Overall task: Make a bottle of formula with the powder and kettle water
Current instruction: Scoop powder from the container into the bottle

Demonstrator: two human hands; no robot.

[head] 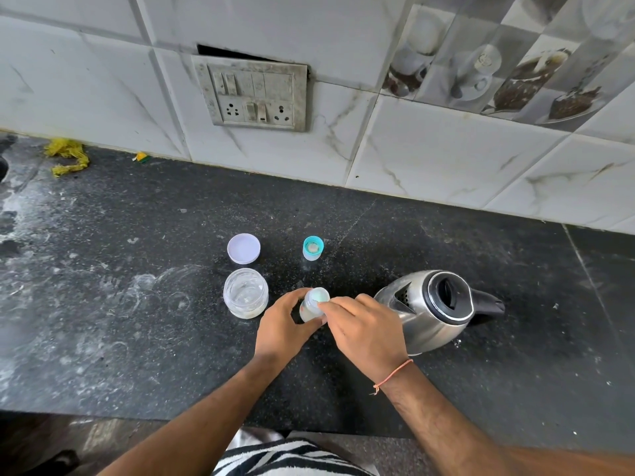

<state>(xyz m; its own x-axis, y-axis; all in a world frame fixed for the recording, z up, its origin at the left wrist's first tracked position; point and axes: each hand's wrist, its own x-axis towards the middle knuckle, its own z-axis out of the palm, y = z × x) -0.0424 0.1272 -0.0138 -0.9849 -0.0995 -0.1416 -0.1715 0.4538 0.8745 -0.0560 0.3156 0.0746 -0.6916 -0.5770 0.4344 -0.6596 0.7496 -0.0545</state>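
A small baby bottle [311, 309] with milky liquid stands on the black counter [137, 304]. My left hand [283, 329] grips its body from the left. My right hand [364, 329] reaches over from the right, fingertips pinching something small at the bottle's open mouth; what it is I cannot tell. An open clear powder jar [245, 293] stands just left of the bottle, its white lid [243, 248] lying behind it. The bottle's teal-ringed nipple cap [313, 248] stands apart at the back. A steel kettle [433, 309] with a black lid and handle sits to the right.
White powder smears cover the counter's left half. A yellow scrap [67, 156] lies at the back left by the tiled wall. A switch and socket panel [254, 94] is on the wall. The counter's front edge runs just below my forearms.
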